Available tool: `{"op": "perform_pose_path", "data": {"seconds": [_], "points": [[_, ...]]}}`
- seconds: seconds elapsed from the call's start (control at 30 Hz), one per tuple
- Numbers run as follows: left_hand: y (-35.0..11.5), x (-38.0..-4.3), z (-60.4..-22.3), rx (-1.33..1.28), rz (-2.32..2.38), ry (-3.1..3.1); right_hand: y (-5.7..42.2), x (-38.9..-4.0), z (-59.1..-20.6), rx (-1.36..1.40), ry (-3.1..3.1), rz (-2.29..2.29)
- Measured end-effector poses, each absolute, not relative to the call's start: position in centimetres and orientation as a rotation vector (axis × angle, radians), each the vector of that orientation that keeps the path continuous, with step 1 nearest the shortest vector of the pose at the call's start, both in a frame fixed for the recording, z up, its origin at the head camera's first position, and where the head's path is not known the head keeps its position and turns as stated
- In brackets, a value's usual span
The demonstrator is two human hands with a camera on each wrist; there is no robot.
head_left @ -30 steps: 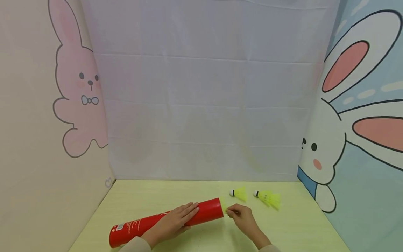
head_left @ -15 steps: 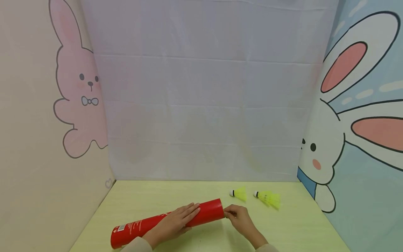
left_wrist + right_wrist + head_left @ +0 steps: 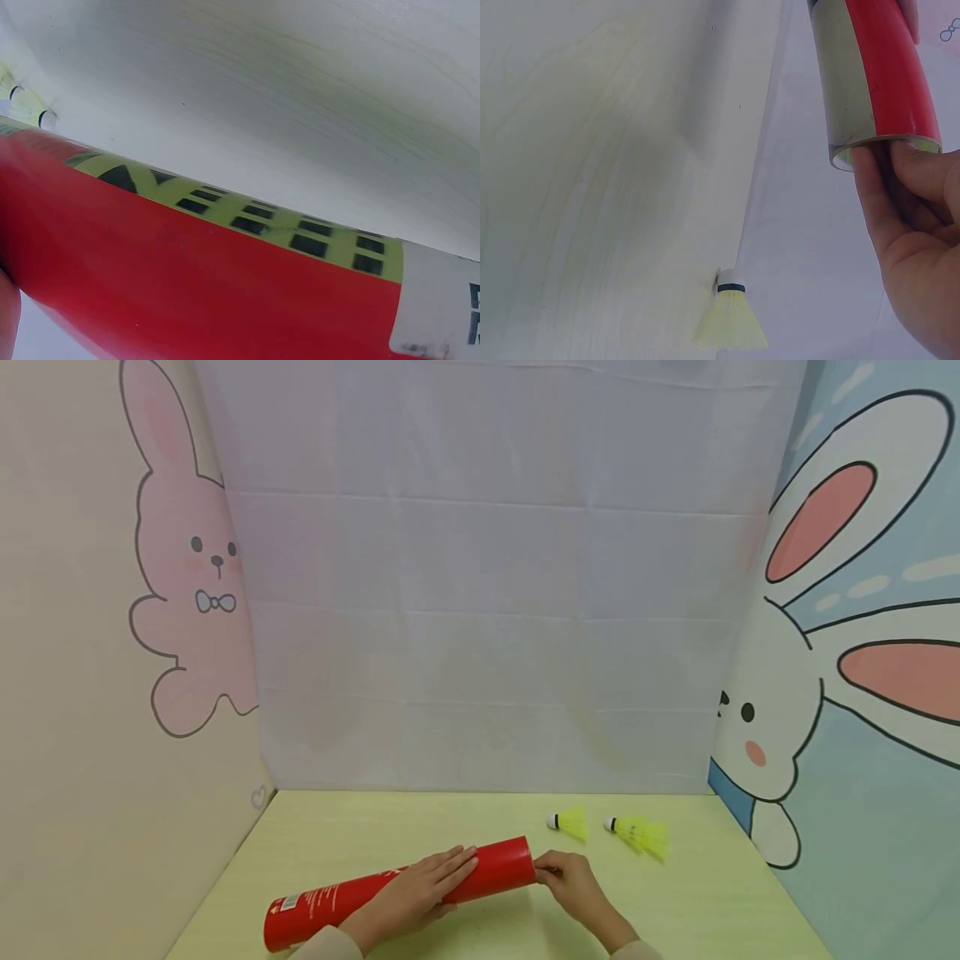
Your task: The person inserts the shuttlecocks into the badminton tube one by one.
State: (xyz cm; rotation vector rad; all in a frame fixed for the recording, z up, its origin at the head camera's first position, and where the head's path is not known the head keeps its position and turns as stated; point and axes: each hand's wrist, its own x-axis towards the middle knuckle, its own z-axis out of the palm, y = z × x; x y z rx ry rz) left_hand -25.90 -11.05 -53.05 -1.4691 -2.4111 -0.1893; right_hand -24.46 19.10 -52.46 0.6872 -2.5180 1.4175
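Observation:
A long red shuttlecock tube (image 3: 501, 870) lies slantwise in the head view, its mouth end raised toward the right. Across its middle, my left hand (image 3: 420, 892) holds it, fingers over the top and thumb underneath. The tube's red side (image 3: 202, 277) with a yellow printed strip fills the left wrist view. At the mouth is my right hand (image 3: 573, 885), its fingertips pinched together. In the right wrist view, the right hand's fingertips reach inside the rim, where a bit of yellow shuttlecock (image 3: 844, 159) shows; the tube wall hides the rest of it.
Behind the right hand, a yellow shuttlecock (image 3: 574, 823) with a white cork lies on the pale table (image 3: 360, 831). Farther right are yellow shuttlecock skirts (image 3: 647, 837), apparently overlapping. A white cloth (image 3: 480, 610) closes off the back, with rabbit-print walls at both sides.
The right hand has moved slightly left, up to the tube's mouth. The yellow skirt that stuck out there has gone inside the tube. The left hand keeps its hold.

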Motion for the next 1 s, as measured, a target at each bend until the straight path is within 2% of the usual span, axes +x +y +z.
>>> {"op": "perform_pose_path", "data": {"seconds": [0.33, 0.57, 1.0], "points": [[-11.0, -25.9, -52.8, -1.459, -0.193, -2.393, 21.6, -24.9, -52.9, 0.612, -2.534, 1.355], [-11.0, -25.8, -52.7, -1.448, -0.194, -2.414, 24.3, -25.8, -53.0, 0.389, -2.504, 1.324], [-10.9, -25.7, -53.0, -1.436, -0.191, -2.455, 32.7, -27.0, -53.0, 0.093, -2.415, 1.05]]}}
